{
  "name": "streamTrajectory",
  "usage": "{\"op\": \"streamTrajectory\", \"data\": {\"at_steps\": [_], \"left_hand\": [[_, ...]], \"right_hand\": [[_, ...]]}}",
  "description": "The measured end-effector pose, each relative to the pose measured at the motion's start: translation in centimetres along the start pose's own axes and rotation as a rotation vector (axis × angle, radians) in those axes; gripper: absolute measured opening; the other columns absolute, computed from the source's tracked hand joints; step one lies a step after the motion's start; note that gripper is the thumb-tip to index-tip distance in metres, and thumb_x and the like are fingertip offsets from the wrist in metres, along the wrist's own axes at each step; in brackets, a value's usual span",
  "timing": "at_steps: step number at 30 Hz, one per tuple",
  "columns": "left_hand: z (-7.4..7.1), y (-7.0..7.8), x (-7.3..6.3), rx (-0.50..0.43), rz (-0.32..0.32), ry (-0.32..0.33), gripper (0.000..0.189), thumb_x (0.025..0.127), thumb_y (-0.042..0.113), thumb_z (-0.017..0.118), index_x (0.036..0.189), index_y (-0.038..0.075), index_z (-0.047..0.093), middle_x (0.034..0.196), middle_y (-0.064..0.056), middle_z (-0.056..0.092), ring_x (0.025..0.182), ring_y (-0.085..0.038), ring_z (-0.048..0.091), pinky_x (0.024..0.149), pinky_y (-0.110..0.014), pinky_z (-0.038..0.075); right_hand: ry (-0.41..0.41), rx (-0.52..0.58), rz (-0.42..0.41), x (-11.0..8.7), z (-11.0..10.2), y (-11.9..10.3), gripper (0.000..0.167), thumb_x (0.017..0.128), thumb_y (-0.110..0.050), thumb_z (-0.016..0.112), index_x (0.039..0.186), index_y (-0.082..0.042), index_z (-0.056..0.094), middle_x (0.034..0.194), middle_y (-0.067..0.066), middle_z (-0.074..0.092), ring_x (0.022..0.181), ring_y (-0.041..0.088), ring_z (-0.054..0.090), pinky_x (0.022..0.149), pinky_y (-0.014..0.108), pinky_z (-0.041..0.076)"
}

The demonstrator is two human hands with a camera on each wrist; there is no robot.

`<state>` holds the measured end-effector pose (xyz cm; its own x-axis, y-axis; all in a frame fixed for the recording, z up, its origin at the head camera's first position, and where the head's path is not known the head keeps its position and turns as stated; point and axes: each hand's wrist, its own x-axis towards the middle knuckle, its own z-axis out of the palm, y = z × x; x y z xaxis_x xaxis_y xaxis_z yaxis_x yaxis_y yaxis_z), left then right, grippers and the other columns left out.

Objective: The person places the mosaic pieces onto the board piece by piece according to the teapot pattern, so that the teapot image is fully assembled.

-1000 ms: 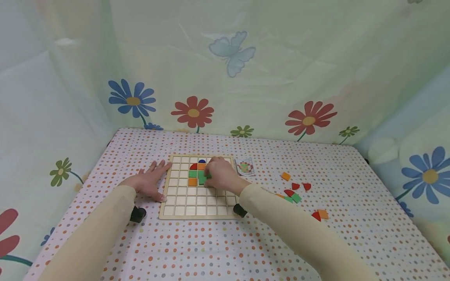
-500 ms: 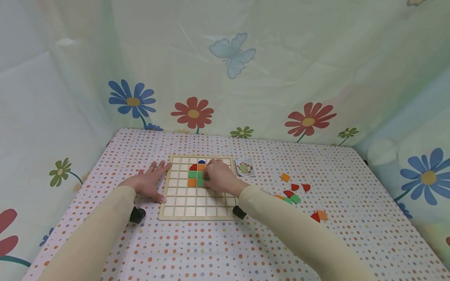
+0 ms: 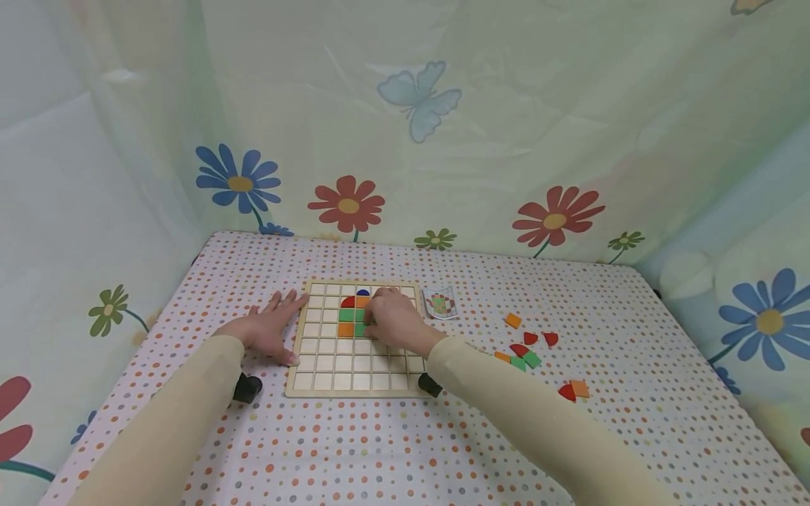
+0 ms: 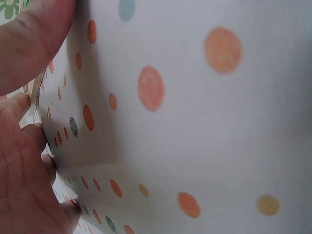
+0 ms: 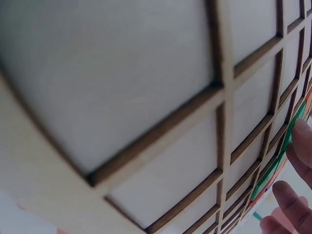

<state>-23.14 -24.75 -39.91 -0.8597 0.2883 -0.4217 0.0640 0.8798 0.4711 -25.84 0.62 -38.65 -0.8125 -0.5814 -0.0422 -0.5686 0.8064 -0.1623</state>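
Observation:
A wooden grid board (image 3: 324,362) lies on the table. My left hand (image 3: 268,327) rests spread at its left edge, thumb and fingertips by the frame. Over the upper middle cells, my right hand (image 3: 397,320) touches a green square tile (image 3: 359,329) with its fingertips; in the right wrist view a fingertip meets a green tile (image 5: 292,127) set in the grid, other fingers loose. Beside that tile sits an orange square (image 3: 345,329). Above are green tiles (image 3: 346,315), a red rounded piece (image 3: 348,303), another orange tile (image 3: 362,301) and a blue rounded piece (image 3: 363,292). The right hand covers cells behind it.
A small pattern card (image 3: 439,303) lies against the board's right side. Farther right, loose pieces are scattered: an orange square (image 3: 513,320), red quarter-rounds (image 3: 530,339), green squares (image 3: 531,360) and an orange-red pair (image 3: 579,388). A dotted cloth (image 3: 342,450) covers the table.
The green tile under my right hand sat askew a second ago and now lies flat in its cell. My left hand has stayed in place.

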Motion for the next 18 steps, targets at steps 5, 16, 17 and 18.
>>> {"op": "streamTrajectory", "data": {"at_steps": [5, 16, 17, 18], "left_hand": [[0.3, 0.1, 0.1, 0.006, 0.002, -0.003, 0.117, 0.08, 0.025, 0.087, 0.165, 0.011, 0.009, 0.171, -0.022, -0.006, 0.157, -0.047, -0.013, 0.122, -0.071, -0.005], [0.3, 0.0, 0.2, 0.015, -0.001, 0.001, 0.117, 0.08, 0.026, 0.087, 0.165, 0.009, 0.008, 0.171, -0.024, -0.006, 0.156, -0.049, -0.012, 0.121, -0.073, -0.004], [0.2, 0.0, 0.2, 0.015, -0.001, 0.0, 0.117, 0.08, 0.025, 0.087, 0.165, 0.009, 0.008, 0.171, -0.024, -0.006, 0.156, -0.049, -0.013, 0.121, -0.074, -0.004], [0.1, 0.0, 0.1, 0.015, -0.002, 0.0, 0.117, 0.08, 0.025, 0.087, 0.165, 0.008, 0.008, 0.171, -0.025, -0.006, 0.156, -0.049, -0.012, 0.121, -0.074, -0.004]], "right_hand": [[-0.017, 0.066, -0.022, -0.4, -0.5, 0.4, 0.008, 0.092, -0.018, 0.077, 0.095, -0.011, 0.079, 0.114, 0.009, 0.07, 0.114, 0.03, 0.061, 0.098, 0.045, 0.054], [-0.008, 0.225, -0.006, -3.5, -4.3, 4.7, 0.012, 0.097, -0.007, 0.068, 0.104, -0.006, 0.078, 0.117, 0.008, 0.071, 0.12, 0.028, 0.062, 0.098, 0.042, 0.055], [-0.002, 0.229, 0.004, -4.1, -4.5, 5.4, 0.011, 0.098, -0.007, 0.068, 0.103, -0.006, 0.078, 0.118, 0.008, 0.07, 0.118, 0.028, 0.062, 0.096, 0.042, 0.056], [0.005, 0.231, 0.016, -4.7, -4.7, 6.1, 0.011, 0.098, -0.008, 0.068, 0.103, -0.007, 0.078, 0.118, 0.008, 0.069, 0.117, 0.028, 0.062, 0.095, 0.042, 0.056]]}}
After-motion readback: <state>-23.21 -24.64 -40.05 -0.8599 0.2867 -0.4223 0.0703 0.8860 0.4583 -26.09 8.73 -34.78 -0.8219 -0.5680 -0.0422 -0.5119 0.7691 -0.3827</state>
